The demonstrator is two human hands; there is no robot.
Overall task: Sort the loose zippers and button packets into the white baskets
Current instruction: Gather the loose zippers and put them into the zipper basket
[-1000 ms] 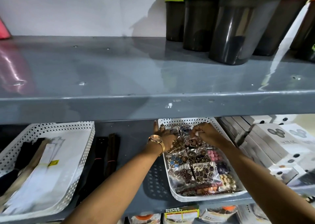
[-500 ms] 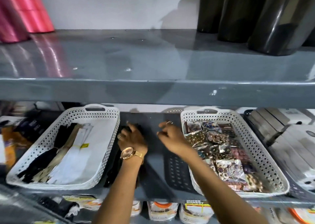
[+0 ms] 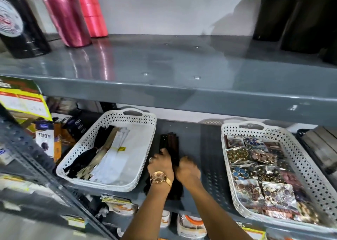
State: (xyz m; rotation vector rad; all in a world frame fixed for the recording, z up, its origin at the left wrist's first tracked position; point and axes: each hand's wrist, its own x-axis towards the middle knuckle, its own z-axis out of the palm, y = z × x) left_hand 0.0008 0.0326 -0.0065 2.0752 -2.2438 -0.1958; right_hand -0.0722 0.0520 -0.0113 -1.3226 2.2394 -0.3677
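Two white perforated baskets stand on the lower grey shelf. The left basket [image 3: 144, 145] holds black, tan and white zippers [image 3: 102, 155]. The right basket [image 3: 299, 159] is filled with clear button packets [image 3: 255, 168]. Between the baskets lies a bundle of dark loose zippers [image 3: 169, 141], running front to back. My left hand [image 3: 160, 164], with a gold watch and a ring, curls its fingers over the bundle's left side. Beside it my right hand [image 3: 187, 169] closes on the bundle's right side. The middle of the bundle is hidden under both hands.
The upper grey shelf [image 3: 182, 86] overhangs the baskets, carrying pink ribbon rolls [image 3: 78, 13] and dark containers [image 3: 291, 17]. Small boxes [image 3: 47, 139] stand left of the zipper basket. Grey boxes [image 3: 321, 148] sit at the far right. Packets hang below the shelf edge.
Both hands left the button basket and moved left to the dark zipper bundle between the baskets, closing on it. The view swung left and down.
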